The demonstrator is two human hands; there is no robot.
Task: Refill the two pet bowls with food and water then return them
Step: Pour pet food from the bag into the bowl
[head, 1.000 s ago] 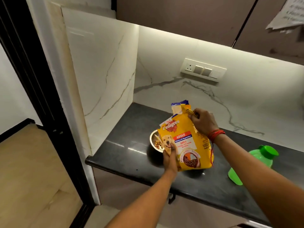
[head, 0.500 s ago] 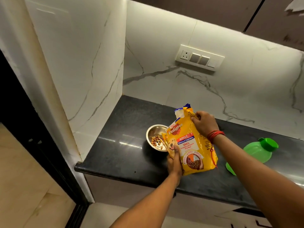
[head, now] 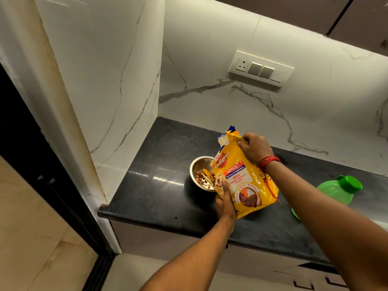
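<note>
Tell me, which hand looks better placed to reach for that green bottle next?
The right hand, probably. The green bottle lies on the counter on the person's right side, while the left hand grips the food bag near the bowl, farther from it.

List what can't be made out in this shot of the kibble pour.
Head view only:
- Steel bowl: its right side hides behind the yellow food bag, so fill level is unclear.
- Green bottle: the right forearm covers its lower part; contents unreadable.
- Second bowl: not in view.
- Bag's small print: too small.
</note>
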